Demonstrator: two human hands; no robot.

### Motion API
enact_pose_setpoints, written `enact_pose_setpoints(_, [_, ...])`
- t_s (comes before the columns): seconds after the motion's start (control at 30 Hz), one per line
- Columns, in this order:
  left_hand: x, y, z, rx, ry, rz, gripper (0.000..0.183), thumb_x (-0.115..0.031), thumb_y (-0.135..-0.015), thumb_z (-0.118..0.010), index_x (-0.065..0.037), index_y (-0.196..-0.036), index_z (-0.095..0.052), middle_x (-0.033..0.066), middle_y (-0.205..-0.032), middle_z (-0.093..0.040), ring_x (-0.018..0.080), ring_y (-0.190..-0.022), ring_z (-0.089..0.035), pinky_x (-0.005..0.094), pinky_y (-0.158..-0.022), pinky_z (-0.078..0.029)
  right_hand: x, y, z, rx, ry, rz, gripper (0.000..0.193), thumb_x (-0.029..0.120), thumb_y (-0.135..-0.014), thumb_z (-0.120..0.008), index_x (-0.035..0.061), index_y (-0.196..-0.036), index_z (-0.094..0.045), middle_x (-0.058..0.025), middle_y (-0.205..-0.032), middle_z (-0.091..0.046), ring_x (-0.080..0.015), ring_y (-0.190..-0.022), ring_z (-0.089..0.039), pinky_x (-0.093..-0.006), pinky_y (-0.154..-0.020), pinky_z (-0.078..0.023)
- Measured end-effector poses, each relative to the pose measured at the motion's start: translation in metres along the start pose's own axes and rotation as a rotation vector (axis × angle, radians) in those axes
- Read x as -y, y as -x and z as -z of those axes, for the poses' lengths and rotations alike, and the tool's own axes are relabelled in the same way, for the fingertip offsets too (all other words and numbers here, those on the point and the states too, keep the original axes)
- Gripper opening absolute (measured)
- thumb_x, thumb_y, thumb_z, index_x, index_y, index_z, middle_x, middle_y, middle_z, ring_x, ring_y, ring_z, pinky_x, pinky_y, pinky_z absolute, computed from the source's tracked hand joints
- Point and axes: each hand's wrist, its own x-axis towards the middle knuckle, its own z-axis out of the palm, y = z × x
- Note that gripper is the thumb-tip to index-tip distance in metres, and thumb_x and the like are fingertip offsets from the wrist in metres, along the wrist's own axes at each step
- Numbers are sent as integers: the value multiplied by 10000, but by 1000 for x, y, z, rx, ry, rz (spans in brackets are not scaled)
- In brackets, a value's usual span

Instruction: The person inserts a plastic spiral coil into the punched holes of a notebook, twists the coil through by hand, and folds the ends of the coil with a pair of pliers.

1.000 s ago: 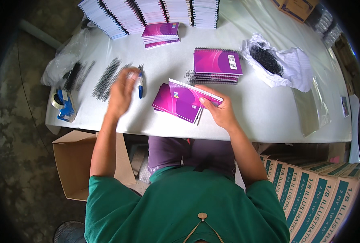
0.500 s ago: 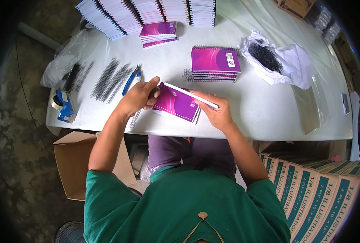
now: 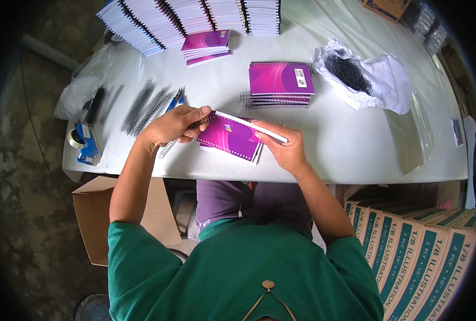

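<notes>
Threading seems under way: the left hand grasps a wire coil, the right hand pinches a booklet; the next move calls for steady twisting.

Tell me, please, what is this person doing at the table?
The right hand holds a notebook, white edge upward; the left hand holds a wire coil by the notebook's left end. Whether the coil has entered the notebook, I cannot tell. Pliers and loose coils lie to the left; coil-bound notebooks are stacked farther back.
</notes>
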Motion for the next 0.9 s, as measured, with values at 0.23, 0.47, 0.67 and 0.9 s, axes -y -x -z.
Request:
enact_pose_setpoints(0.23, [4, -7, 0, -113, -49, -103, 326, -349, -890, -574, -56, -751, -548, -16, -581, -447, 66, -519, -399, 211, -465, -323, -3, 1, 0, 17, 11, 52, 285, -48, -793, -640, 43, -1062, -658, -85, -970, -685, -101, -789, -636, -220, -705, -507])
enact_pose_setpoints(0.47, [-3, 1, -3, -249, -916, -605, 264, -180, -764, -714, -77, -976, -596, 16, -956, -583, 192, -891, -539, 315, -812, -360, 3, 0, 1, 116, -62, -141, 271, 4, -842, -607, -26, -1112, -608, -103, -971, -675, -121, -849, -619, -244, -793, -485])
enact_pose_setpoints(0.67, [-4, 7, -36, -762, -1419, -731, 696, -427, -712, -711, -88, -1271, -473, 146, -1333, -408, 347, -1282, -313, 493, -1035, -194, 12, 4, -2, 152, 182, -19, 328, -23, -816, -595, 31, -1140, -608, -146, -990, -664, -163, -826, -644, -266, -726, -503])
enact_pose_setpoints(0.9, [105, 2, -64, -968, -1478, -1011, 1017, -749, -763, -366, 21, -1407, -202, 328, -1450, -53, 472, -1355, 34, 674, -964, 134, 9, 20, -18, 114, 179, 129, 487, -98, -730, -574, 83, -1182, -586, -129, -1107, -624, -282, -896, -649, -332, -780, -522])
